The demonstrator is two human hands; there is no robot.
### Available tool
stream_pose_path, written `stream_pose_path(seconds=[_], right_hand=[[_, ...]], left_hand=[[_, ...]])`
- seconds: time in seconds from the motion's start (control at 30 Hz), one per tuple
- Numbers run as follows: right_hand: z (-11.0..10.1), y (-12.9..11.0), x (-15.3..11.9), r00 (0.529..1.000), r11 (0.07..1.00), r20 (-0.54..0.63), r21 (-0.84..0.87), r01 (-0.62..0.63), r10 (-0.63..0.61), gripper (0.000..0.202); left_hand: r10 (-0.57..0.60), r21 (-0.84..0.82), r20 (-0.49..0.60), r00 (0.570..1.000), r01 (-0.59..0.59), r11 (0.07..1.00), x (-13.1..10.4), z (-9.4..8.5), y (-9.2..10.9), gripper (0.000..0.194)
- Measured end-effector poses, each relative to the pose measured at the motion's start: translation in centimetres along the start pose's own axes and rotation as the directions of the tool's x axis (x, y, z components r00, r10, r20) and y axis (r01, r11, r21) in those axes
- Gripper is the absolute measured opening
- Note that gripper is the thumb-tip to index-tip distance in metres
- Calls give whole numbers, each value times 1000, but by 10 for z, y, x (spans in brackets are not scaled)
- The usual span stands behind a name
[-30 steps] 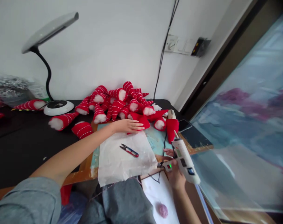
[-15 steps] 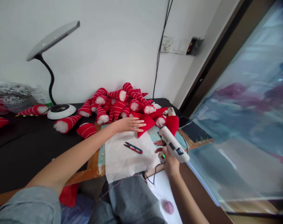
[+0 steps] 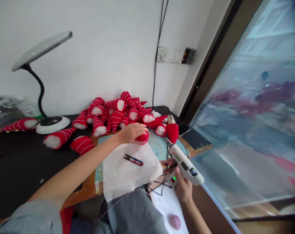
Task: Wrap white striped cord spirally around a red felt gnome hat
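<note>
One glue gun (image 3: 186, 165), one pair of thread snips (image 3: 133, 160), one desk lamp (image 3: 42, 89), one phone (image 3: 184, 129), one yarn ball (image 3: 176, 222); stuffed red cones (image 3: 82, 146) number over a dozen, too overlapped to count exactly.

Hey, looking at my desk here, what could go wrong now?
The glue gun in the right hand has its nozzle close to a red cloth piece; if hot, it might scorch it. The open snips lie near the left hand, curled over a red bundle, and could nick a finger. Loose dark cords loop beside the right hand and may snag.
</note>
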State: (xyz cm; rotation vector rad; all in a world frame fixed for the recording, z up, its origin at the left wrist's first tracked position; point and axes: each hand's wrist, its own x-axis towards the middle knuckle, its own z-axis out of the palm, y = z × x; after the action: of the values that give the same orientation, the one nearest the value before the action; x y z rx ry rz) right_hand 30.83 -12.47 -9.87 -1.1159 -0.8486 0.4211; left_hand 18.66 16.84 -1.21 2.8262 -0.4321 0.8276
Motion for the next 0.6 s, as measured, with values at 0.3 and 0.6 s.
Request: stream_pose_path(seconds=[0.3,0.6], right_hand=[[39,-19,-25,961,983,257,-126,137,-101,51],[78,-35,-31,847,964,520,-146,221,-115,57]], left_hand=[[-852,-887,-262,454,236,398,-52,-36,160,26],[-931,-749,-329,156,558,358,-100,-20,219,44]])
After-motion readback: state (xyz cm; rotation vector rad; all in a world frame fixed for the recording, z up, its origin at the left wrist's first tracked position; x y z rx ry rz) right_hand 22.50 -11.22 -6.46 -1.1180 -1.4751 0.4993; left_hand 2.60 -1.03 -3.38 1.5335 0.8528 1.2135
